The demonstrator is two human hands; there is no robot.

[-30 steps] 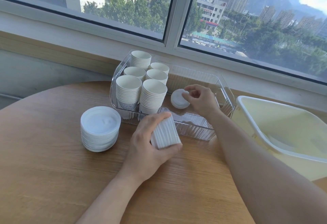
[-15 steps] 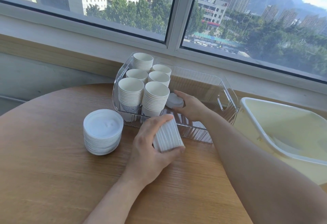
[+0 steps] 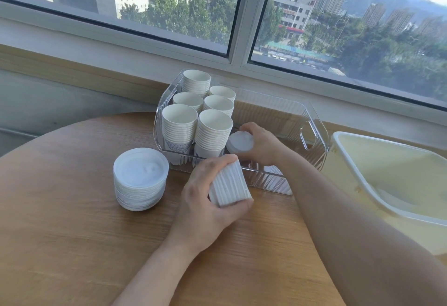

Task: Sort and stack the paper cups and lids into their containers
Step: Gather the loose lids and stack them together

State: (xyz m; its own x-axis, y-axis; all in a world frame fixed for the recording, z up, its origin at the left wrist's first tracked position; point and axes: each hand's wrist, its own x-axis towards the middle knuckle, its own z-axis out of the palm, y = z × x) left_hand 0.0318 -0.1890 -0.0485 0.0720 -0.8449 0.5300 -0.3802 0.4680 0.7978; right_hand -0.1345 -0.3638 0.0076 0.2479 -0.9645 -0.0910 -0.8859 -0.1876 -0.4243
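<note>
Dropped lower into the clear bin (image 3: 314, 134) since a sec ago: right hand (image 3: 262, 144), now pinching a small lid stack (image 3: 240, 143) just beside the front cup stacks. Holding as before, left hand (image 3: 205, 199), wrapped round a ribbed white cup (image 3: 229, 186) tipped on its side over the wood table (image 3: 72, 233), just outside bin's near wall.

Biggest to smallest: table; cream tub (image 3: 362, 180) at right edge, inside looks bare as far as visible; clear bin; cup stacks (image 3: 212, 126) packed at bin's left end; loose lid stack (image 3: 141, 178) on table, left of bin.

Progress, by the look of it: past halfway. Cups mostly nested and binned. Left to do: ribbed cup onto a stack, small lid stack set down, big lid pile moved in.

Count: 6 cup stacks, 1 cup in hand, 2 lid stacks, 2 containers. Lids per stack: too many to tell.
</note>
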